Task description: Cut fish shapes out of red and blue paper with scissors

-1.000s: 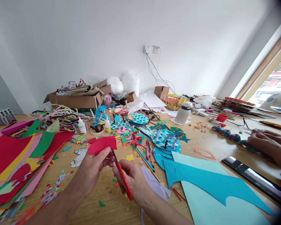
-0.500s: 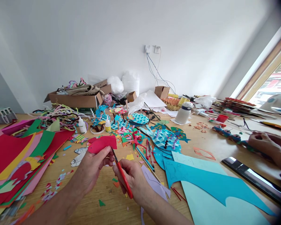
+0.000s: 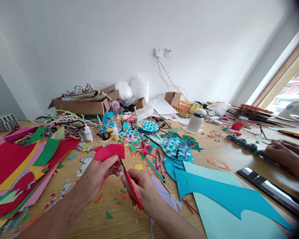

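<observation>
A piece of red paper (image 3: pixel 112 151) with a curved outline is pinched in my left hand (image 3: pixel 97 176), above the table. My right hand (image 3: pixel 142 189) is closed around red-handled scissors (image 3: pixel 133 189), whose dark blades point up and meet the lower right edge of the paper. How far apart the blades stand is hard to make out. Beneath my hands lie small green and orange paper scraps (image 3: pixel 109 215). Just right of my right hand is a cut lilac sheet (image 3: pixel 161 192).
Coloured sheets (image 3: pixel 10 162) are stacked at left. Glue bottles (image 3: pixel 88 133), blue paper discs (image 3: pixel 169 166) and pencils (image 3: pixel 154 169) lie ahead. A blue sheet (image 3: pixel 214 189) covers a pale one at right. Another person's hands (image 3: pixel 284 154) are at far right, near a black shiny case (image 3: pixel 266 186).
Almost nothing differs. The view has shifted very slightly, and my hands keep the same hold on the red paper and the scissors.
</observation>
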The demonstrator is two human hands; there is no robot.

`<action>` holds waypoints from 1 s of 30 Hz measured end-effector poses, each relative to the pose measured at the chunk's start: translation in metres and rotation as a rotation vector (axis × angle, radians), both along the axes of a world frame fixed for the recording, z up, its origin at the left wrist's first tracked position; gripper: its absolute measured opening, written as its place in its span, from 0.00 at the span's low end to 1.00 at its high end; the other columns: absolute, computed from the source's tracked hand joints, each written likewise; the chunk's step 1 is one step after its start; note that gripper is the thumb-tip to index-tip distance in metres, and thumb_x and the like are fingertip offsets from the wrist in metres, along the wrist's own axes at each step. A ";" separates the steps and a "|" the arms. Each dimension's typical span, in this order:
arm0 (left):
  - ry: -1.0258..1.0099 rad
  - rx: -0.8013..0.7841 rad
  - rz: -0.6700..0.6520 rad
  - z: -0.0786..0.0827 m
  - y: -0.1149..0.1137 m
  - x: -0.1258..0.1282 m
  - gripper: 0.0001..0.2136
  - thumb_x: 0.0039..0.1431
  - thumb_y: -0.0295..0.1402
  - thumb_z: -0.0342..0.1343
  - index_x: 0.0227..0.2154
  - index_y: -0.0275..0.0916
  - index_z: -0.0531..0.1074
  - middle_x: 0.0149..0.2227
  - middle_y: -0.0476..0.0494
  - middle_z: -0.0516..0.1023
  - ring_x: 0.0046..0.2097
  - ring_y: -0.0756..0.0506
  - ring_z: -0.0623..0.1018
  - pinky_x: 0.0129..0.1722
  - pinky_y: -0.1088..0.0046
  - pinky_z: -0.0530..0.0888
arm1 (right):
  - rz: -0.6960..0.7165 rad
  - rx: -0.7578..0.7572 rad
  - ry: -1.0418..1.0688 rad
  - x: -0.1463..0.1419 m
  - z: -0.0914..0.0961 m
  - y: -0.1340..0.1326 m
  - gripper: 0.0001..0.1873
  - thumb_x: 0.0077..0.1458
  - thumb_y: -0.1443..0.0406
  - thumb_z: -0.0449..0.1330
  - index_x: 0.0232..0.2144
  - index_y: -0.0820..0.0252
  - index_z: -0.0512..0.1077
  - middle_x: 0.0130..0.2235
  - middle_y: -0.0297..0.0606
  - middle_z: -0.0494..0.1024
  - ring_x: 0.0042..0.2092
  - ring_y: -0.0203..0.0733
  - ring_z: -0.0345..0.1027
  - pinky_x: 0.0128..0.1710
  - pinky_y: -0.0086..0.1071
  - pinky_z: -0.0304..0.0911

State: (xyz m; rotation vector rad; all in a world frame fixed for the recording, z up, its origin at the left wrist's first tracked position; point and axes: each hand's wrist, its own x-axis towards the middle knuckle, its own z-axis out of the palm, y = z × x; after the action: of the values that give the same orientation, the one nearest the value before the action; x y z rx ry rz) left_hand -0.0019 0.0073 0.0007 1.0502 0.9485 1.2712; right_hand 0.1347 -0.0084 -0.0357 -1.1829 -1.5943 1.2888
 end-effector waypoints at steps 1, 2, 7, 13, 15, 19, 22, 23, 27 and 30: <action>-0.002 -0.003 -0.005 0.000 0.000 0.000 0.04 0.47 0.32 0.60 0.22 0.37 0.73 0.21 0.50 0.75 0.24 0.51 0.72 0.24 0.77 0.69 | 0.007 -0.015 0.009 0.000 0.000 0.000 0.24 0.49 0.46 0.54 0.17 0.59 0.57 0.16 0.26 0.54 0.19 0.28 0.48 0.18 0.24 0.45; -0.005 -0.006 -0.008 0.000 0.000 -0.001 0.04 0.47 0.32 0.60 0.23 0.37 0.73 0.21 0.50 0.75 0.24 0.51 0.72 0.24 0.77 0.69 | 0.014 -0.030 0.015 0.000 -0.001 0.001 0.24 0.48 0.46 0.55 0.17 0.59 0.58 0.16 0.26 0.54 0.19 0.28 0.49 0.17 0.23 0.45; -0.003 -0.008 -0.037 -0.001 0.002 -0.004 0.05 0.48 0.33 0.59 0.23 0.37 0.74 0.22 0.49 0.75 0.25 0.50 0.73 0.24 0.77 0.69 | 0.010 -0.040 0.007 0.001 -0.002 0.002 0.23 0.48 0.49 0.56 0.17 0.59 0.57 0.15 0.25 0.54 0.17 0.27 0.49 0.16 0.23 0.45; 0.038 0.008 -0.085 0.002 0.004 -0.008 0.05 0.47 0.33 0.60 0.21 0.37 0.74 0.22 0.50 0.74 0.25 0.50 0.73 0.24 0.76 0.69 | 0.023 -0.025 0.001 0.002 -0.001 0.002 0.19 0.50 0.55 0.55 0.16 0.60 0.58 0.14 0.25 0.57 0.17 0.27 0.50 0.16 0.22 0.46; 0.045 0.004 -0.100 0.003 0.005 -0.009 0.05 0.47 0.33 0.60 0.22 0.37 0.74 0.22 0.50 0.74 0.25 0.50 0.73 0.24 0.76 0.69 | 0.030 -0.020 0.003 0.003 -0.001 0.002 0.19 0.50 0.56 0.56 0.16 0.60 0.57 0.14 0.25 0.57 0.17 0.27 0.50 0.16 0.22 0.46; 0.057 -0.008 -0.125 0.003 0.005 -0.011 0.05 0.47 0.33 0.59 0.22 0.37 0.74 0.22 0.50 0.74 0.26 0.50 0.73 0.25 0.76 0.69 | 0.039 -0.030 0.032 0.003 -0.001 0.001 0.19 0.50 0.56 0.56 0.16 0.60 0.57 0.14 0.25 0.57 0.16 0.27 0.50 0.15 0.21 0.47; 0.064 -0.020 -0.138 0.003 0.006 -0.013 0.05 0.48 0.33 0.59 0.22 0.37 0.74 0.23 0.49 0.74 0.26 0.50 0.73 0.25 0.76 0.69 | 0.050 -0.055 0.065 0.002 -0.001 0.002 0.18 0.49 0.56 0.56 0.17 0.59 0.57 0.14 0.24 0.56 0.15 0.27 0.51 0.14 0.21 0.47; 0.062 -0.021 -0.139 0.003 0.006 -0.013 0.05 0.48 0.33 0.59 0.22 0.37 0.74 0.23 0.49 0.74 0.26 0.50 0.73 0.25 0.76 0.69 | 0.050 -0.061 0.069 0.002 -0.001 0.002 0.18 0.49 0.56 0.56 0.17 0.59 0.57 0.14 0.24 0.56 0.15 0.26 0.50 0.14 0.21 0.47; 0.058 -0.025 -0.144 0.005 0.007 -0.014 0.05 0.47 0.33 0.59 0.22 0.37 0.74 0.22 0.49 0.74 0.26 0.50 0.73 0.25 0.76 0.69 | 0.039 -0.065 0.066 0.001 -0.003 0.002 0.19 0.48 0.55 0.57 0.17 0.59 0.57 0.14 0.24 0.54 0.16 0.26 0.51 0.14 0.21 0.48; 0.051 -0.029 -0.152 0.005 0.007 -0.014 0.06 0.48 0.33 0.59 0.21 0.36 0.73 0.22 0.49 0.73 0.26 0.50 0.73 0.24 0.76 0.69 | 0.038 -0.068 0.068 0.000 -0.003 0.002 0.19 0.48 0.54 0.57 0.17 0.59 0.57 0.14 0.24 0.54 0.16 0.26 0.51 0.14 0.21 0.48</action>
State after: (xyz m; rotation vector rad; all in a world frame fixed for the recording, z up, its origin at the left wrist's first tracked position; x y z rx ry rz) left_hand -0.0157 0.0140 0.0061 1.1155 0.9055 1.1077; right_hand 0.1346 -0.0065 -0.0385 -1.1425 -1.5420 1.4024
